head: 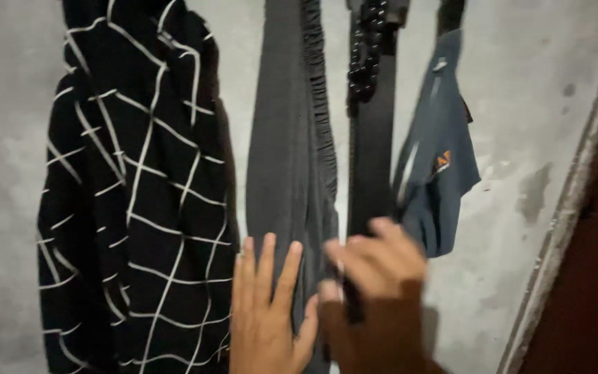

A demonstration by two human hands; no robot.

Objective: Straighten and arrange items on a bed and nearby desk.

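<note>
Overhead, head view: grey wall [520, 104] hung with black checked shirt [133, 208], dark grey garment [288, 138], black strap [372, 159], blue shorts [437, 180]. Left hand [268, 312] lay flat, fingers spread, on the grey garment. Right hand [375, 291], blurred, was closed around the strap's lower end.

A small orange-and-white logo patch [442, 162] sits on the blue garment [437, 187] hanging at right; no packages, signs or screens show.
</note>
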